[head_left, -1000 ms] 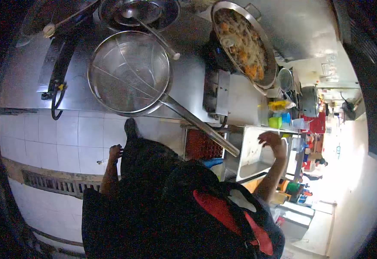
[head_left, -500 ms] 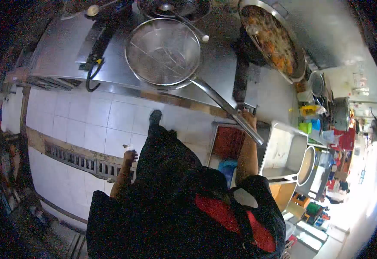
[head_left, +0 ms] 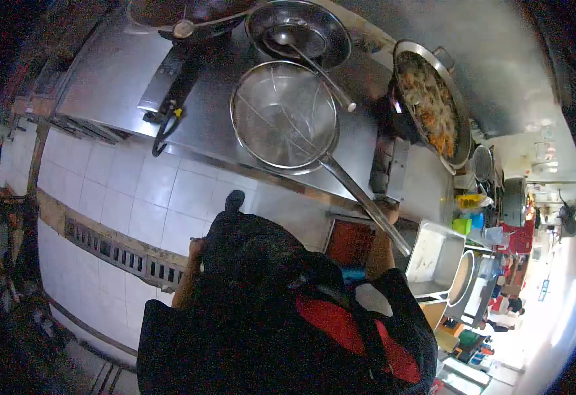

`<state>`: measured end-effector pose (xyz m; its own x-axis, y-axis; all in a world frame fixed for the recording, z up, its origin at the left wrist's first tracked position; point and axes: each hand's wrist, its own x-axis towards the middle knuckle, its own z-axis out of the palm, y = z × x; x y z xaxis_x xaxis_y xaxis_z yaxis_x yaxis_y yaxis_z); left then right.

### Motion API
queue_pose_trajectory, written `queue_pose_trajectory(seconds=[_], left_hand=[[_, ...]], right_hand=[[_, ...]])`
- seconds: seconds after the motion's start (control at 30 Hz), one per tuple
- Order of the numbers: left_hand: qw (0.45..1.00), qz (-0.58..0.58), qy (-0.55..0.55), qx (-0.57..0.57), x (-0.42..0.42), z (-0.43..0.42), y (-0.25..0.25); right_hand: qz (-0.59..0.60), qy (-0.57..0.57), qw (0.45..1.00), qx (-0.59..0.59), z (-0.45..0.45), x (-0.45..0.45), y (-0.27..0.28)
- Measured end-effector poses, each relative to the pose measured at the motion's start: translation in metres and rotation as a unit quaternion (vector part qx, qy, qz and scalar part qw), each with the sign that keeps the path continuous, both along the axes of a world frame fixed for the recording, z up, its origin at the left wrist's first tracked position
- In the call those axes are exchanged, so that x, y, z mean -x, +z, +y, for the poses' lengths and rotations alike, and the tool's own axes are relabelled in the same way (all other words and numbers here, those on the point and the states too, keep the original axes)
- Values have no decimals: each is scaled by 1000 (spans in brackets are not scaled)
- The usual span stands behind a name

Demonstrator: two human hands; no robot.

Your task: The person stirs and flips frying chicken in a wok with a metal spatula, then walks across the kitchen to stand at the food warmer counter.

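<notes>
My right hand (head_left: 390,214) is at the front edge of the steel counter, by the burner fitting (head_left: 388,184) below a large wok of frying food (head_left: 433,112). The handle of a wire strainer (head_left: 284,118) crosses in front of my right arm and partly hides that hand, so its fingers do not show clearly. The strainer rests on the counter edge, its handle jutting out. Low on the left, my left hand (head_left: 197,247) hangs beside my dark-clothed leg, small and dim. Its fingers cannot be made out.
A ladle (head_left: 314,72) lies across a dark wok (head_left: 340,39) behind the strainer. Another wok (head_left: 149,20) stands farther left. To the right are a steel basin (head_left: 426,253) and a yellow container (head_left: 470,201). A floor drain grate (head_left: 116,253) runs along the tiles.
My view has shifted, so the counter, woks and strainer sit lower and farther right. My left hand has come closer to my leg. My right hand remains by the burner fitting.
</notes>
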<state>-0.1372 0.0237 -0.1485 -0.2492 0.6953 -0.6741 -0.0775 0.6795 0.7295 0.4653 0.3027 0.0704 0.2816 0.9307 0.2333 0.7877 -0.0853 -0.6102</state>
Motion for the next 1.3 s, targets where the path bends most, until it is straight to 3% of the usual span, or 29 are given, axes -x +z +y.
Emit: queue_pose_trajectory(seconds=[0.07, 0.17, 0.27, 0.33, 0.4, 0.47, 0.5, 0.53, 0.57, 0.6, 0.7, 0.8, 0.87, 0.93, 1.0, 1.2, 1.3], left_hand=[[999, -25, 26, 28, 16, 30, 27], [963, -176, 169, 116, 34, 64, 37], [963, -174, 163, 129, 40, 79, 52], [997, -70, 10, -31, 56, 61, -35], [997, -48, -18, -59, 56, 47, -52], [990, -108, 79, 40, 44, 51, -20], [999, 32, -37, -20, 43, 46, -20], [970, 170, -153, -81, 42, 40, -28], [906, 302, -263, -140, 41, 35, -35], [849, 404, -333, -67, 31, 41, -43], [855, 349, -360, -132, 36, 22, -27], [953, 214, -214, -25, 27, 27, 0], [986, 118, -109, 46, 23, 31, 10], [970, 176, -166, 25, 24, 30, -2], [846, 375, -369, -84, 29, 31, -18], [915, 304, -256, -71, 29, 27, -38], [919, 266, -261, -132, 30, 33, -10]], right_hand=[[110, 4, 993, 33, -6, 32, 29], [328, -12, 940, 92, -16, 97, 87], [473, -46, 870, 135, -33, 160, 151], [522, -68, 835, 161, -45, 191, 180], [555, -91, 806, 185, -60, 214, 203], [573, -113, 786, 205, -70, 231, 220], [571, -113, 786, 210, -72, 234, 224], [572, -121, 782, 215, -77, 238, 228], [562, -107, 792, 213, -76, 237, 227], [552, -93, 801, 212, -75, 235, 226], [547, -87, 802, 224, -78, 231, 227], [545, -85, 801, 233, -79, 229, 227], [542, -82, 802, 237, -78, 228, 226], [540, -78, 803, 239, -77, 227, 225], [539, -74, 804, 240, -75, 225, 225], [537, -74, 804, 245, -78, 223, 223], [535, -74, 805, 247, -79, 221, 222]])
